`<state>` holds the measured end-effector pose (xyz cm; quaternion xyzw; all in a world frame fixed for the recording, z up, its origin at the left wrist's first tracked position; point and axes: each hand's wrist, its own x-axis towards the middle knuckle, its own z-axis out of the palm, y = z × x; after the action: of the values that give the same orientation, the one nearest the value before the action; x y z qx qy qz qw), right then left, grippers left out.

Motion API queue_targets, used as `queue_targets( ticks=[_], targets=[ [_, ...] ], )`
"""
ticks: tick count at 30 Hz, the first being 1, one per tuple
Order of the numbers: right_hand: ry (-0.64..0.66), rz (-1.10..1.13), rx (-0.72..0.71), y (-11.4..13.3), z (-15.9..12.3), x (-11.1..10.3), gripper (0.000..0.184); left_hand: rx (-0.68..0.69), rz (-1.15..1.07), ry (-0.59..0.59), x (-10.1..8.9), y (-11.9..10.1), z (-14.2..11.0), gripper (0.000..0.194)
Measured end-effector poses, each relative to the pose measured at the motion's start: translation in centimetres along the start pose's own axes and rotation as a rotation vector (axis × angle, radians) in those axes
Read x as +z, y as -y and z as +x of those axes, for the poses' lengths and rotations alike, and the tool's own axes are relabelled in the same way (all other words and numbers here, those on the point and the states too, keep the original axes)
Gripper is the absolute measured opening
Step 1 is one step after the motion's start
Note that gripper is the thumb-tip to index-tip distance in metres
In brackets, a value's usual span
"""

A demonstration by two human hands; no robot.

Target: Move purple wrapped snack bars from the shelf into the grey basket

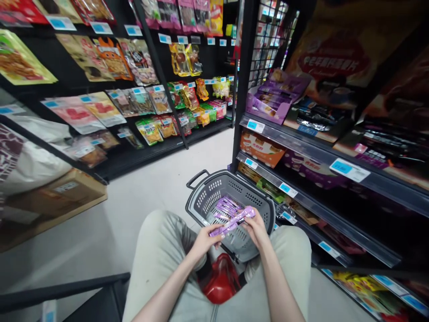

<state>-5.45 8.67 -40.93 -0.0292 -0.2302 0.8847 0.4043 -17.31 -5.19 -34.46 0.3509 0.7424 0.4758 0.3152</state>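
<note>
Both my hands hold a bundle of long purple snack packets [233,222] over a grey shopping basket [201,197] on the floor. My left hand [204,240] grips the bundle's near end, fingers closed. My right hand [256,227] pinches the far end. More purple packets [225,206] lie inside the basket. I am sitting, with my knees in pale trousers on either side of the basket.
A red stool [219,279] shows between my legs. Black shelves with snack bags stand at the left and back. At the right, shelves hold a purple display box [275,96] and blue price tags. A cardboard box [50,205] lies at the lower left. A black rail crosses the bottom left.
</note>
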Motion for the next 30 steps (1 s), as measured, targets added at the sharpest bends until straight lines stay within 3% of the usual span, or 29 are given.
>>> queue_targets(
  ticks=[3,8,17,20,26,30],
  targets=[
    [0.022,-0.065,-0.010,0.0,-0.1,-0.3,0.049,0.012,0.035,-0.025,0.1,0.0,-0.2,0.062],
    [-0.003,-0.117,-0.036,0.0,0.0,-0.3,0.044,0.029,0.017,-0.047,0.2,0.1,-0.2,0.056],
    [-0.144,-0.102,-0.092,-1.0,0.5,-0.2,0.039,0.002,-0.036,-0.028,0.0,0.2,0.1,0.046],
    [-0.191,-0.099,-0.138,-1.5,0.8,-0.3,0.034,-0.083,-0.064,0.069,-0.1,0.1,-0.1,0.048],
    [-0.258,-0.210,-0.159,-2.0,1.1,-1.2,0.031,-0.276,0.079,0.447,-0.2,0.4,-0.7,0.033],
    [-0.339,-0.358,-0.210,-2.4,1.4,-1.6,0.035,-0.266,0.095,0.459,0.1,0.4,-1.0,0.034]
  ],
)
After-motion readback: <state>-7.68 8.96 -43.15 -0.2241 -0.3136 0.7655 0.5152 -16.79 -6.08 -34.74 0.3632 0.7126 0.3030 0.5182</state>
